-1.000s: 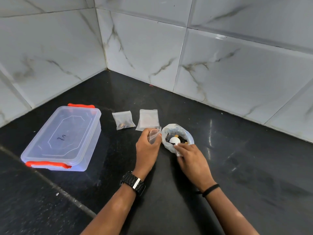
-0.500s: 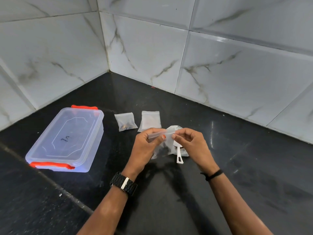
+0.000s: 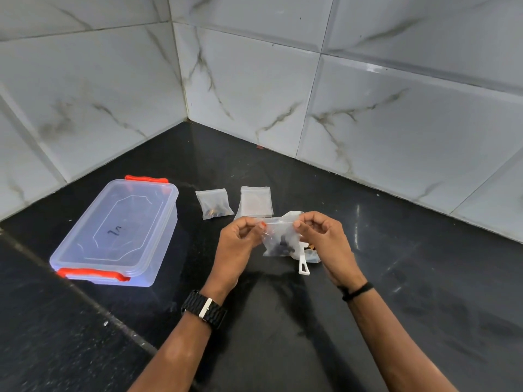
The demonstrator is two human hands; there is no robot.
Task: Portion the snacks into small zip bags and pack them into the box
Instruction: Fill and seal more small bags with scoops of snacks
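A small clear zip bag (image 3: pixel 278 239) with dark snacks at its bottom hangs upright between my hands. My left hand (image 3: pixel 240 244) pinches its top left corner and my right hand (image 3: pixel 322 239) pinches its top right corner. Behind it lies the larger snack bag (image 3: pixel 310 254), mostly hidden, with a white scoop handle (image 3: pixel 303 264) sticking out toward me. A filled small bag (image 3: pixel 214 203) and a stack of flat zip bags (image 3: pixel 256 201) lie further back. The clear box (image 3: pixel 119 233) with red latches stands at the left, lid on.
Everything sits on a black stone counter (image 3: pixel 283 321) in a corner. Marbled white wall tiles (image 3: pixel 283 94) rise close behind the bags and to the left of the box. A seam runs diagonally across the counter at the lower left.
My right hand left the scoop in the snack bag and came up to the small bag's top. Both hands now hold the bag stretched between them, lifted slightly.
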